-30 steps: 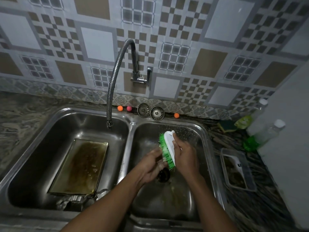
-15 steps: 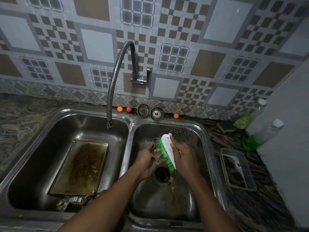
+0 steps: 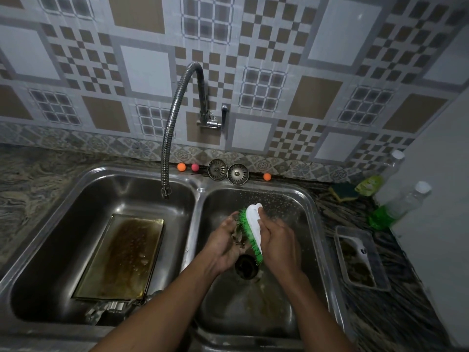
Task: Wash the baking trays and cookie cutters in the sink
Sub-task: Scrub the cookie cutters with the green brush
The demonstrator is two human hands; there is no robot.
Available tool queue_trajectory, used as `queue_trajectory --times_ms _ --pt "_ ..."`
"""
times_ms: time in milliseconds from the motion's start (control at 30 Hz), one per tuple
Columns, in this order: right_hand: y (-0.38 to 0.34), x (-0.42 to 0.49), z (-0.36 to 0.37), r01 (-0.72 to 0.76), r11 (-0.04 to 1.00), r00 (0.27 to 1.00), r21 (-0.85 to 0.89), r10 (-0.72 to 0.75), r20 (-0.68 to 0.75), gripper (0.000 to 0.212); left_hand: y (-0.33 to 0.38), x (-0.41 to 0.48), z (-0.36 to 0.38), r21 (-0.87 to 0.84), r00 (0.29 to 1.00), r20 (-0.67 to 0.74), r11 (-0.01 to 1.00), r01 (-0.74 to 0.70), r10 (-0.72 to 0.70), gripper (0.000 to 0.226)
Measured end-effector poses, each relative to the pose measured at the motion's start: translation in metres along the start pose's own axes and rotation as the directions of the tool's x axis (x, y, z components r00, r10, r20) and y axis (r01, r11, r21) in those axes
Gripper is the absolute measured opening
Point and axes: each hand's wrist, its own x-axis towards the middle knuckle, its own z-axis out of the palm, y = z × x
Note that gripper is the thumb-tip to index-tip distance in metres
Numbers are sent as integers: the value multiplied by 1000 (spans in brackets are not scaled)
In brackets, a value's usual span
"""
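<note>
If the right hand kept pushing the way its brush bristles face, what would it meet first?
The right hand presses the green brush leftward, so it would first meet the cookie cutter in the left hand; they already look in contact, though depth is unclear.

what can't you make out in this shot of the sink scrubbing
Head view only:
- Cookie cutter: shape unclear, mostly covered by the left hand and the brush in the right hand.
- Items below the baking tray: dark, blurred.
- Clear container contents: murky.
- Bottle label: too small.
</note>
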Motion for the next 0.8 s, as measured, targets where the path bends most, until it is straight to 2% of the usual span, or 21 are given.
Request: queue_trajectory --times_ms 133,300,433,533,700,800 --pt "-9 -4 11 12 999 1000 37 -11 -14 43 -2 1 6 -8 999 14 1000 30 -30 30" --pt "-20 7 14 -60 991 998 -123 60 -5 46 -4 1 13 5 999 4 999 -35 35 33" --pt "-21 27 15 -199 976 979 -88 195 -54 45 -8 -1 16 163 998 -24 985 -59 64 33" --pt "-13 42 12 -258 966 964 -12 257 -66 41 -13 -6 13 152 999 -8 987 -44 46 35" --pt "-15 12 10 -158 985 987 75 160 -24 37 -6 4 6 69 994 -79 995 -72 77 37" --pt "-7 9 15 -170 985 985 30 170 -29 40 -14 5 4 77 997 -29 994 -71 74 40"
